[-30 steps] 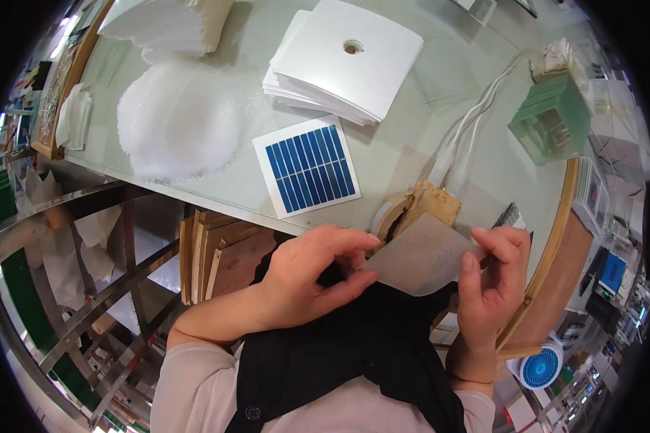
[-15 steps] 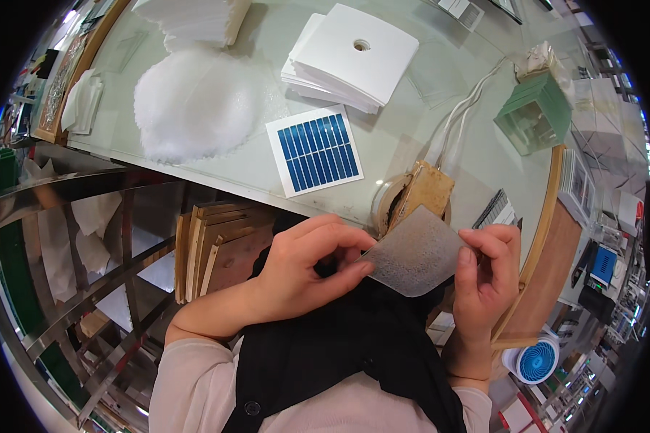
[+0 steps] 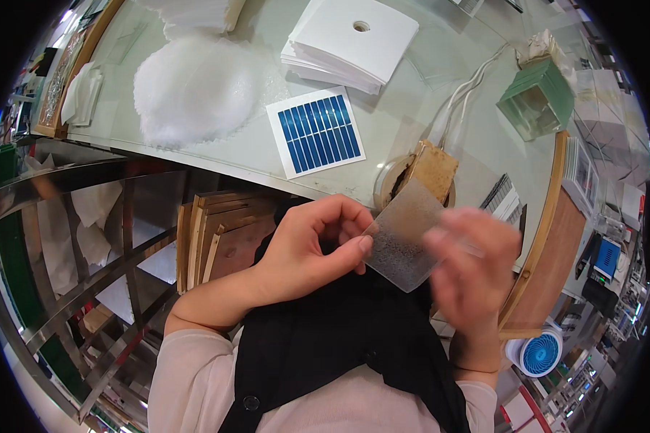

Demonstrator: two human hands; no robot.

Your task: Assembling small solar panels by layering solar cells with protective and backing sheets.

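Note:
My left hand (image 3: 318, 242) pinches a clear, textured square sheet (image 3: 401, 249) by its left edge, thumb on top. The sheet is tilted in front of my black apron (image 3: 325, 361). Beside its right edge my right hand (image 3: 477, 263) is smeared by motion, so whether its fingers grip the sheet cannot be told. Just beyond the sheet, a worn yellow-brown block (image 3: 435, 169) leans over a round holder at the table edge. A white card with blue solar cell strips (image 3: 318, 133) lies flat on the table, ahead of my left hand.
Behind the solar card are a stack of white square sheets (image 3: 361, 43) and a pile of white translucent sheets (image 3: 191, 94). White cables (image 3: 461, 101) run back from the round holder. Green-edged glass panes (image 3: 534, 101) stand at the right. Wooden boards (image 3: 227, 231) stand below, left.
The sheet has turned and tilted in my left hand. My right hand, which was pinching the sheet's right corner, has moved in quickly over its right side and is now blurred.

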